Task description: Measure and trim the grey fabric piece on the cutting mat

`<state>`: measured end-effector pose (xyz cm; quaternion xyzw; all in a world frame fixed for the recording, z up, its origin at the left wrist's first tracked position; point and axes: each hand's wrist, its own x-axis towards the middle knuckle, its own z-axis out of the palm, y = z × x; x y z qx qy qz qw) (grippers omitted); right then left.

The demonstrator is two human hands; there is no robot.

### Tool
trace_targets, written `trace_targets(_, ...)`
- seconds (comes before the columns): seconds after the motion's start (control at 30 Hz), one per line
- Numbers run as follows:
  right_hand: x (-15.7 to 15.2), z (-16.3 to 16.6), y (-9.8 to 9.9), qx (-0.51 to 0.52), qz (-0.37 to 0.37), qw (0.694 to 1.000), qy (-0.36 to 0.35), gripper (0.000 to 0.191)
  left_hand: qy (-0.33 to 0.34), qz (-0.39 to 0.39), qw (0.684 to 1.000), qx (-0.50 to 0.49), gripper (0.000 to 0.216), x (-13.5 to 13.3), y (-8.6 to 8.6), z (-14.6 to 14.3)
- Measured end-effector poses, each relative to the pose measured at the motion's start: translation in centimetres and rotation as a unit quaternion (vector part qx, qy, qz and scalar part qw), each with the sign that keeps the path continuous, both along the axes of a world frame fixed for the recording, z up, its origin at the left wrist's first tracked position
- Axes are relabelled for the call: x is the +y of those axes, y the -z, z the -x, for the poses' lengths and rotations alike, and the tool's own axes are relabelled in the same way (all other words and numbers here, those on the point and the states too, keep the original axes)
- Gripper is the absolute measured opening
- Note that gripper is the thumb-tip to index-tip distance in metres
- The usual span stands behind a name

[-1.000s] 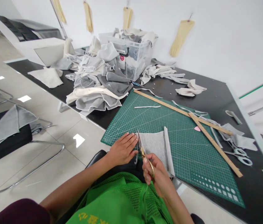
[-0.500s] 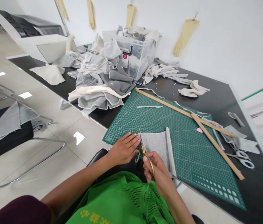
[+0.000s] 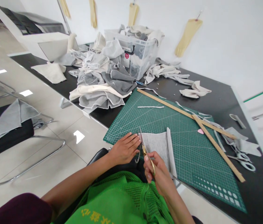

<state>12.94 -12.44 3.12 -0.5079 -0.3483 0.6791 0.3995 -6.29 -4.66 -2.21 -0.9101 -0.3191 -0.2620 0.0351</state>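
Note:
My right hand [image 3: 156, 169] grips a pair of gold-handled scissors [image 3: 144, 150], its blades pointing away from me along the left edge of a grey cloth piece [image 3: 157, 143]. That cloth lies on the green cutting mat [image 3: 192, 155], with a folded or rolled strip down its right side. Flat beside the blades, my left hand [image 3: 125, 149] has its fingers stretched out, and the fingertips touch the cloth's left edge. A narrow cut strip [image 3: 138, 157] hangs curled between the hands at the table's near edge. Whether the blades are apart is hard to make out.
Two wooden rulers [image 3: 168, 104] [image 3: 219, 148] cross on the mat. White-handled scissors [image 3: 244, 158] and scraps lie to the right. A cloth pile [image 3: 103, 81] and a clear plastic bin [image 3: 142, 57] stand at the back left. A chair with cloth [image 3: 12, 121] is at left.
The view has shifted very slightly. Both hands, the scissors and the cloth hold nearly the same places.

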Motion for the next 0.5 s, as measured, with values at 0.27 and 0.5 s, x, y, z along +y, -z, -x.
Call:
trace_targets(0.27,0.0,-0.15,0.11,0.007,-0.001,1.0,0.004,0.039,-0.001,-0.001,1.0,0.001,0.045,-0.05,-0.13,-0.05)
trace_targets(0.5,0.01,-0.24,-0.18,0.003,-0.001,1.0,-0.005,0.042,0.001,0.013,1.0,-0.002,0.045,-0.01,-0.02,-0.03)
